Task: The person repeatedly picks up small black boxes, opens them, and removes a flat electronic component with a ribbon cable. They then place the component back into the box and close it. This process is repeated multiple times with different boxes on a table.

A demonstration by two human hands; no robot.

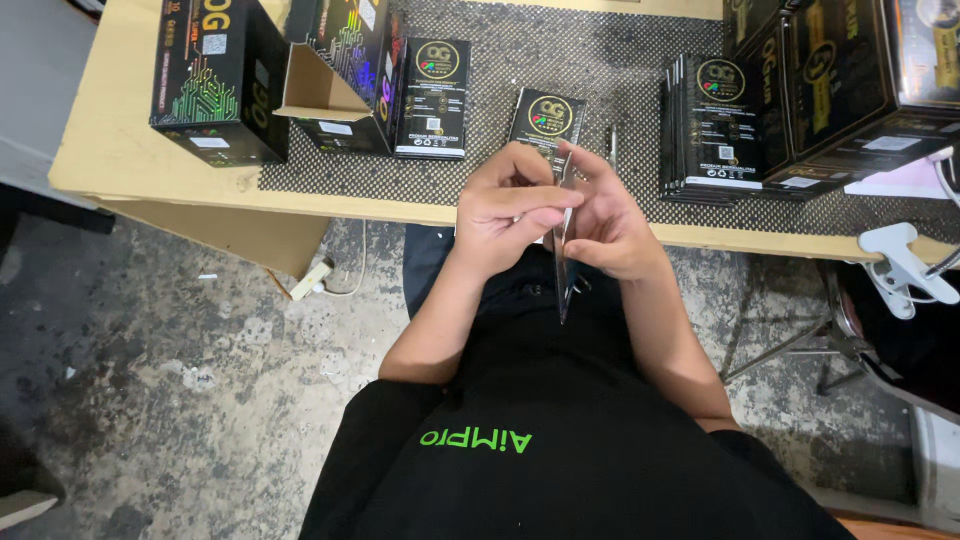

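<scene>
My left hand (505,210) and my right hand (610,225) meet in front of my chest, just off the table's front edge. Between them they pinch a thin, flat, clear sheet (565,275) held edge-on, so it looks like a narrow sliver pointing down. Both hands have their fingers closed on its upper part. Behind my hands a small flat black packet with a gold round emblem (547,115) lies on the dark checkered mat (600,60).
On the wooden table (120,140) stand black cartons (220,75), an open cardboard-lined box (335,85), another flat black packet (432,95), a stack of the same packets (705,125) and larger black boxes (850,80) at right. A white clamp (905,265) grips the right edge. Concrete floor lies below.
</scene>
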